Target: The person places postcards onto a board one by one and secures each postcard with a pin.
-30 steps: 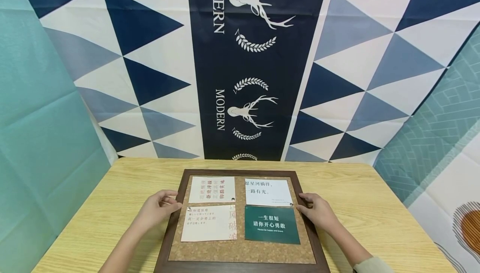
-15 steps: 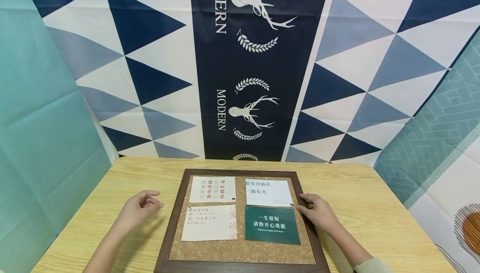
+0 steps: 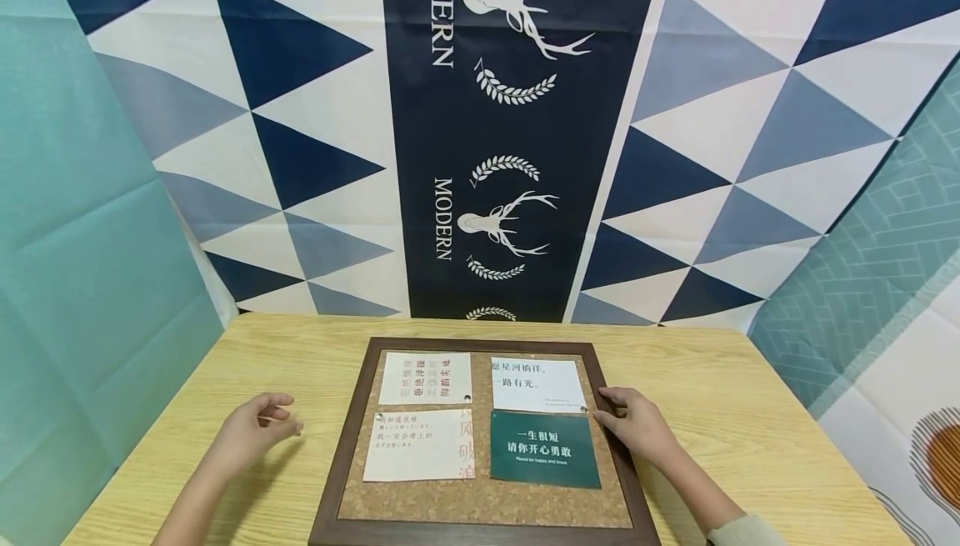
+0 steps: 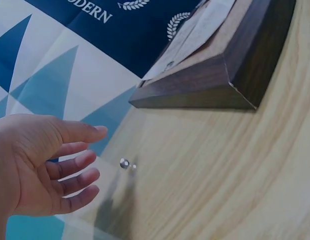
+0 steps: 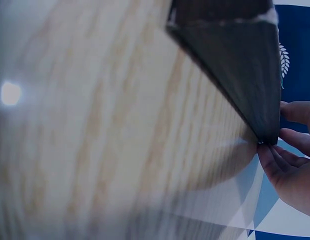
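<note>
A brown-framed corkboard lies on the wooden table with several cards on it. On it are a white card with red characters, a white card, a cream card and a dark green card. Small round pins show on some cards. My right hand holds the board's right frame edge, thumb over the frame and fingers at its side. Left of the board, my left hand hovers with loosely bent fingers and nothing in them. A small shiny pin shows near its fingertips in the left wrist view.
The light wooden table extends on both sides of the board. Behind it hangs a patterned cloth of triangles and deer heads. A teal cloth covers the left side.
My left hand has let go of the board's left frame edge and moved left, away from it. The right hand and the board have stayed in place.
</note>
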`<state>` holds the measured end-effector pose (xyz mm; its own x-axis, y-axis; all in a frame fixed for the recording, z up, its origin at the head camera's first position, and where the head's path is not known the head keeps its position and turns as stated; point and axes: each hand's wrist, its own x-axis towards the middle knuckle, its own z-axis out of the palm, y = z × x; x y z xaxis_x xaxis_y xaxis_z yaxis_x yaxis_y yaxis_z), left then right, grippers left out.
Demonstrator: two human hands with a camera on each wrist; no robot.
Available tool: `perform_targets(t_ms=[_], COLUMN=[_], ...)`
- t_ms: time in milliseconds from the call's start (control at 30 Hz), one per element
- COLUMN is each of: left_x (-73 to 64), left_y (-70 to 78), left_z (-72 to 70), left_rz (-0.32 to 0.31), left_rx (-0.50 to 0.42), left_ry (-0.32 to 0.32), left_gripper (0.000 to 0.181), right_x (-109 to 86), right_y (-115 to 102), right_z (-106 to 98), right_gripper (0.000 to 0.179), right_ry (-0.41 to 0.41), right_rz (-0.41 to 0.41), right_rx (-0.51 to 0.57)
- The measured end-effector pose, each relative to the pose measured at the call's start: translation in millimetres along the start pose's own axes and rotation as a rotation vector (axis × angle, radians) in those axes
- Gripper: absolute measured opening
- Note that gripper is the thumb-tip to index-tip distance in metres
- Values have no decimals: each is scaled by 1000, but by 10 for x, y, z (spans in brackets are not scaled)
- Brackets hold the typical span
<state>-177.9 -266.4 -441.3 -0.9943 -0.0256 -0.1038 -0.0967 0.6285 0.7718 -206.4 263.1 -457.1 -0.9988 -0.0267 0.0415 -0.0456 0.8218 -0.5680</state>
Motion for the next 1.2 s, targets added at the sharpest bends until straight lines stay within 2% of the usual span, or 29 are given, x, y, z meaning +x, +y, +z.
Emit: perform_targets(t_ms=[267, 533, 1200], left_x=[-11, -3, 30], left_y=[-65, -40, -31], left_z=[43, 114, 225], left_rz=[7, -25, -14], left_rx=[62, 134, 192], left_ry=[21, 27, 70], left_gripper=[48, 40, 28], right_x=[9, 5, 10], right_y=[15, 29, 32], right_z=[7, 13, 22], right_gripper=[46, 46, 46], right_ry=[4, 2, 6], right_rz=[-1, 5, 1], right_rx=[-4, -4, 13])
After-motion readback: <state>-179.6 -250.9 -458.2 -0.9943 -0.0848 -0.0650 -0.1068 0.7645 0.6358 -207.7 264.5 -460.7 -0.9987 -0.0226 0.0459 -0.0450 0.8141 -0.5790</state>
